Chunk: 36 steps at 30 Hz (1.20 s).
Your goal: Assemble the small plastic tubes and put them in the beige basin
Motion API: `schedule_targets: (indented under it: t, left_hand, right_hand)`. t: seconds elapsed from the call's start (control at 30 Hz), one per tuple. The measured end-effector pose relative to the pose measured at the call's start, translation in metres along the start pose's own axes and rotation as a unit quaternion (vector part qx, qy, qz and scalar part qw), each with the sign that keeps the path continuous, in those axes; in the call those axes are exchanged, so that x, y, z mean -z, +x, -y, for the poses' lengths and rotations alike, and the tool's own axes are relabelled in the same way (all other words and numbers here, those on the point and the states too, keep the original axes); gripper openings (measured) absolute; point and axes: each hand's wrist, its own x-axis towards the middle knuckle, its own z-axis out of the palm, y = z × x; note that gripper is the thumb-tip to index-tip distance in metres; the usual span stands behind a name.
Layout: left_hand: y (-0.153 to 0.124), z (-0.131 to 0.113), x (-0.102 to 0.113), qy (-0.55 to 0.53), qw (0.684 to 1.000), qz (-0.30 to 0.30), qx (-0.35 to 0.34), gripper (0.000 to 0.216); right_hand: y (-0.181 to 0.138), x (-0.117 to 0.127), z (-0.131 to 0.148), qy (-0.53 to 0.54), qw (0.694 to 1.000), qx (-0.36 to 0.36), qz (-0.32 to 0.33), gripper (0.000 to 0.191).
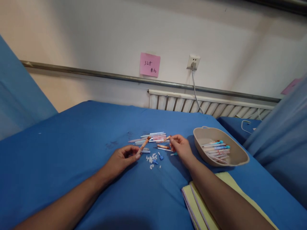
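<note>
My left hand (125, 157) is closed on an orange patterned pen part (144, 145), which tilts up to the right with a brown end on top. To its right, my right hand (181, 147) pinches a smaller orange patterned piece (167, 138); whether it is a cap or part of a barrel I cannot tell. The two pieces are apart. Behind and between my hands lies a loose pile of pens (153, 135) and pen parts. Nearer to me are small white bits (151, 158) and blue pieces (160, 156). A teal-tipped piece (174, 154) lies under my right hand.
A beige basin (236, 149) with several pens (217, 150) in it stands on the right of the blue-covered surface (72, 140). A folded yellow cloth (200, 204) lies under my right forearm. Behind are a radiator (172, 103), a metal rail (107, 74) and a plugged-in socket (193, 62).
</note>
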Motion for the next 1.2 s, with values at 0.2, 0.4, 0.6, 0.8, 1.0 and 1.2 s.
schedule_targets:
  t: [0.2, 0.4, 0.6, 0.8, 1.0, 1.2]
  left_hand:
    - [-0.001, 0.004, -0.004, -0.009, 0.999, 0.027, -0.017, 0.026]
    - [-0.004, 0.002, -0.006, -0.013, 0.999, 0.048, -0.022, 0.026]
    - [-0.004, 0.002, -0.001, 0.095, 0.993, 0.042, -0.062, 0.027]
    - [-0.002, 0.004, 0.001, 0.164, 0.983, 0.024, -0.082, 0.027]
    - [-0.004, 0.0, 0.0, 0.199, 0.974, 0.034, -0.1, 0.027]
    - [-0.004, -0.001, 0.0, 0.223, 0.968, 0.029, -0.113, 0.025]
  right_hand:
    - [-0.021, -0.008, 0.003, -0.319, 0.93, 0.127, 0.129, 0.008]
    - [-0.034, -0.011, 0.009, -0.452, 0.857, 0.188, 0.163, 0.01]
    - [-0.025, -0.014, 0.005, -0.286, 0.934, 0.178, 0.116, 0.009]
    - [-0.028, -0.017, 0.024, -0.063, 0.98, 0.171, 0.085, 0.018]
    - [-0.038, -0.019, 0.037, -0.122, 0.959, 0.237, 0.1, 0.018]
    - [-0.039, -0.019, 0.035, -0.138, 0.956, 0.242, 0.096, 0.019]
